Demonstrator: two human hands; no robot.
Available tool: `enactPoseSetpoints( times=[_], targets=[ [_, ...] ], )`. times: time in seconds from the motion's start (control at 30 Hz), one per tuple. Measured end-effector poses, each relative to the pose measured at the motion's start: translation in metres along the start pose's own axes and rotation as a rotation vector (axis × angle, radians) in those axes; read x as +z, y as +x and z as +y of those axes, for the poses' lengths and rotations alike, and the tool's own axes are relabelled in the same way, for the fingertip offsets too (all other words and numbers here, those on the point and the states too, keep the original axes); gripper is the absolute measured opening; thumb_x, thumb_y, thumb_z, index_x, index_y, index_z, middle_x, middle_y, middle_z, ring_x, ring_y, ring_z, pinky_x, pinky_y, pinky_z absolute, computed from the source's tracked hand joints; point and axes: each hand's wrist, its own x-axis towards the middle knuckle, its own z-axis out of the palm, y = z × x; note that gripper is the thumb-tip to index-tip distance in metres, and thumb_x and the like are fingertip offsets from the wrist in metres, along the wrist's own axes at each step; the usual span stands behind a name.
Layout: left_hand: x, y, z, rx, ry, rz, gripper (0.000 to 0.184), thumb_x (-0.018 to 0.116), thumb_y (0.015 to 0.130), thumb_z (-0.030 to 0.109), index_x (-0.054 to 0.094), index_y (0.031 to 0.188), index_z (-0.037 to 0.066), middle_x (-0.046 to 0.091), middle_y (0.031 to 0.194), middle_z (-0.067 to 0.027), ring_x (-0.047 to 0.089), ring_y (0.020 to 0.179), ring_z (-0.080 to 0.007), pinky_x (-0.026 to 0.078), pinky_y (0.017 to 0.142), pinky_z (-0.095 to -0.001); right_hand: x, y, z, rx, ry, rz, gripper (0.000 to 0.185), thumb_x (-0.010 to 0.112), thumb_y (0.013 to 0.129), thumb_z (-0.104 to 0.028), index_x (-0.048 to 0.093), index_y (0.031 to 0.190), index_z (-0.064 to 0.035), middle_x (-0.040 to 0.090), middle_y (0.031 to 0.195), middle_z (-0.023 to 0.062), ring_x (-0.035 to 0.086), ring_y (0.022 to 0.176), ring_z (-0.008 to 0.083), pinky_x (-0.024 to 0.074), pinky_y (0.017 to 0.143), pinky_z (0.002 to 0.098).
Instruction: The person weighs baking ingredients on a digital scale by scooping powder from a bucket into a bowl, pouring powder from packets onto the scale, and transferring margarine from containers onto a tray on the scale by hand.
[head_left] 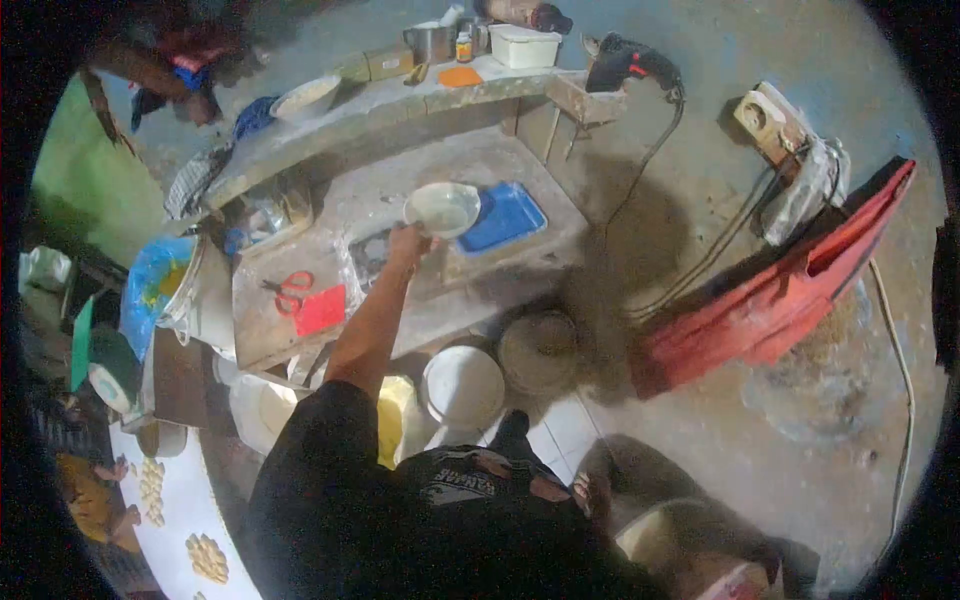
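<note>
My left hand (410,243) reaches over the stone worktop, its fingers closed at the near rim of a pale round bowl (442,209) with whitish contents. Touching or close to the bowl's right side is a blue tray (503,218). A dark rectangular patch (370,258) lies just left of the hand. Nearer the worktop's left end are scissors with red handles (294,290) and a red square (320,310). A skin-toned shape beside my black shirt may be my right hand (590,493); its fingers are too unclear to read.
Buckets, one with a white lid (463,387), stand below the worktop. A raised ledge (440,103) holds a white tub (525,46) and a bowl (307,97). At right are a red sheet (770,310) and cables. Another person's hand (125,520) shows at lower left.
</note>
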Motion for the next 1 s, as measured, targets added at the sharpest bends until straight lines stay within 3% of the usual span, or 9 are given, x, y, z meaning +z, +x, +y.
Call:
enactPoseSetpoints(
  times=[0.13, 0.23, 0.27, 0.33, 0.47, 0.57, 0.63, 0.77, 1.0],
  targets=[
    [0.015, 0.047, -0.020, -0.020, 0.107, 0.064, 0.042, 0.063, 0.087, 0.016, 0.055, 0.120, -0.008, 0.066, 0.100, -0.0214, 0.068, 0.088, -0.0288, 0.056, 0.069, -0.0344, 0.027, 0.040, -0.062, -0.144, -0.186, 0.256, 0.047, 0.052, 0.092, -0.044, 0.047, 0.124, -0.0094, 0.053, 0.114, 0.0120, 0.053, 0.101, 0.0332, 0.0485, 0.079, 0.0452],
    [0.049, 0.017, -0.008, 0.545, 1.350, 0.210, 0.043, 0.065, 0.088, 0.021, 0.057, 0.125, 0.002, 0.065, 0.109, -0.0193, 0.067, 0.088, -0.0287, 0.055, 0.074, -0.0356, -0.036, 0.046, -0.135, -0.073, 0.054, 0.141, 0.071, 0.053, 0.086, -0.061, 0.040, 0.138, -0.0139, 0.050, 0.114, 0.0118, 0.047, 0.103, 0.0364, 0.0473, 0.081, 0.0487],
    [0.046, 0.030, -0.025, 0.528, 1.356, 0.228, 0.043, 0.065, 0.088, 0.021, 0.057, 0.125, 0.002, 0.065, 0.109, -0.0193, 0.067, 0.088, -0.0287, 0.055, 0.074, -0.0356, -0.007, 0.061, -0.139, -0.061, -0.101, 0.207, 0.066, 0.052, 0.087, -0.057, 0.042, 0.135, -0.0131, 0.050, 0.112, 0.0114, 0.047, 0.100, 0.0346, 0.0468, 0.079, 0.0469],
    [0.042, 0.055, -0.054, 0.200, 0.121, 0.211, 0.063, 0.073, 0.079, 0.027, 0.051, 0.129, -0.003, 0.066, 0.102, -0.0235, 0.067, 0.083, -0.0338, 0.055, 0.077, -0.0380, 0.038, 0.092, -0.149, -0.017, -0.309, 0.307, 0.055, 0.051, 0.089, -0.051, 0.046, 0.127, -0.0116, 0.051, 0.108, 0.0107, 0.048, 0.094, 0.0312, 0.0459, 0.073, 0.0433],
    [0.055, 0.011, -0.046, 0.147, 1.096, 0.248, 0.049, 0.072, 0.076, 0.034, 0.061, 0.107, -0.002, 0.068, 0.095, -0.0237, 0.067, 0.090, -0.0374, 0.054, 0.077, -0.0432, 0.071, 0.129, -0.180, 0.127, -0.520, 0.301, 0.035, 0.049, 0.093, -0.037, 0.054, 0.112, -0.0087, 0.052, 0.100, 0.0092, 0.051, 0.082, 0.0242, 0.0442, 0.063, 0.0362],
    [0.055, 0.016, -0.070, 0.146, 1.188, 0.199, 0.042, 0.070, 0.078, 0.035, 0.062, 0.096, -0.002, 0.067, 0.096, -0.0268, 0.066, 0.094, -0.0390, 0.052, 0.078, -0.0468, 0.083, 0.149, -0.181, 0.280, -0.017, 0.116, 0.029, 0.052, 0.093, -0.030, 0.056, 0.111, -0.0080, 0.054, 0.099, 0.0096, 0.055, 0.080, 0.0232, 0.0462, 0.061, 0.0344],
    [0.055, 0.022, -0.082, 0.166, 1.212, 0.247, 0.041, 0.067, 0.080, 0.035, 0.063, 0.101, 0.000, 0.067, 0.092, -0.0242, 0.066, 0.091, -0.0393, 0.052, 0.078, -0.0464, 0.152, 0.169, -0.140, 0.009, -1.159, 0.825, 0.030, 0.055, 0.093, -0.021, 0.055, 0.119, -0.0065, 0.057, 0.111, 0.0131, 0.062, 0.095, 0.0281, 0.0530, 0.072, 0.0385],
    [0.027, 0.013, -0.048, 0.430, 1.025, 0.276, 0.034, 0.063, 0.084, 0.029, 0.062, 0.103, 0.000, 0.066, 0.096, -0.0264, 0.065, 0.093, -0.0431, 0.051, 0.078, -0.0508, 0.145, 0.179, -0.149, 0.182, -1.148, 0.966, 0.035, 0.057, 0.093, -0.019, 0.052, 0.125, -0.0056, 0.057, 0.121, 0.0156, 0.057, 0.114, 0.0310, 0.0548, 0.082, 0.0419],
    [-0.152, -0.015, 0.008, 0.287, 0.906, 0.397, 0.034, 0.059, 0.089, 0.026, 0.058, 0.111, 0.000, 0.066, 0.098, -0.0257, 0.063, 0.092, -0.0436, 0.049, 0.079, -0.0502, 0.133, 0.183, -0.110, 0.195, -0.910, 0.781, 0.035, 0.057, 0.094, -0.021, 0.052, 0.125, -0.0057, 0.057, 0.122, 0.0156, 0.056, 0.115, 0.0315, 0.0545, 0.082, 0.0436]
  ],
)
